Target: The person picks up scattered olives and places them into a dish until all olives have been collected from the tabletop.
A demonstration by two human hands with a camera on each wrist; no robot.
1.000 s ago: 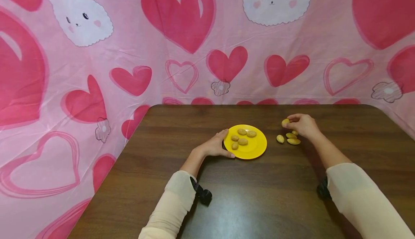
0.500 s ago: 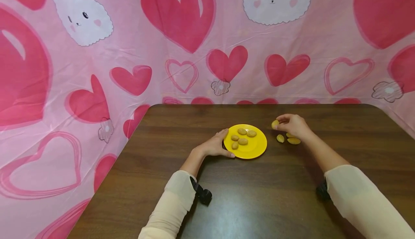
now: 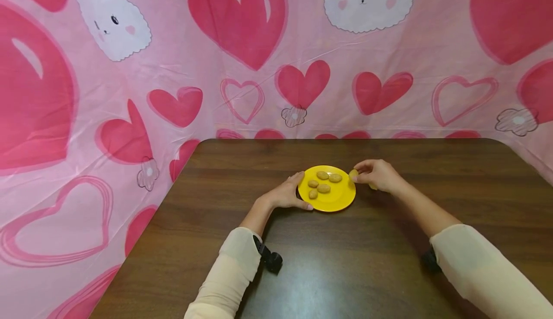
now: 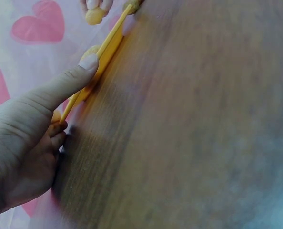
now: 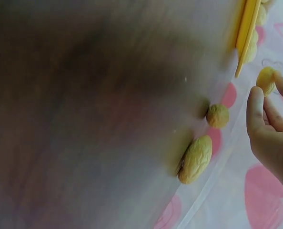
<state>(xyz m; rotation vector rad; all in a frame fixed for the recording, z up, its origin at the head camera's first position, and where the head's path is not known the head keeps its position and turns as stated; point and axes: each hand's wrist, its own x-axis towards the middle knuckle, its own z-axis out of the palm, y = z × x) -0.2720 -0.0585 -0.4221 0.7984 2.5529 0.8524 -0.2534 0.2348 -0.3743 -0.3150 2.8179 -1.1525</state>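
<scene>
A yellow plate [image 3: 334, 201] lies on the table with several small yellow-brown potatoes [image 3: 323, 189] on its left and far parts. My left hand [image 3: 282, 195] holds the plate's left rim; in the left wrist view the thumb [image 4: 72, 81] lies across the plate's edge and the other fingers sit lower on it. Between the thumb and fingertips of my right hand [image 3: 382, 176] is a pinched potato [image 5: 266, 81], raised over the plate's right rim in the head view. Loose potatoes on the table are mostly hidden behind this hand there.
Two of the loose potatoes, a rounded one [image 5: 217, 116] and a longer one [image 5: 196, 160], show in the right wrist view. The brown wooden table [image 3: 345, 261] ends at a pink cloth [image 3: 259, 103] printed with hearts behind and to the left.
My right hand has carried the pinched potato leftward from the loose ones to the plate's right rim. The left hand and the plate stay where they were.
</scene>
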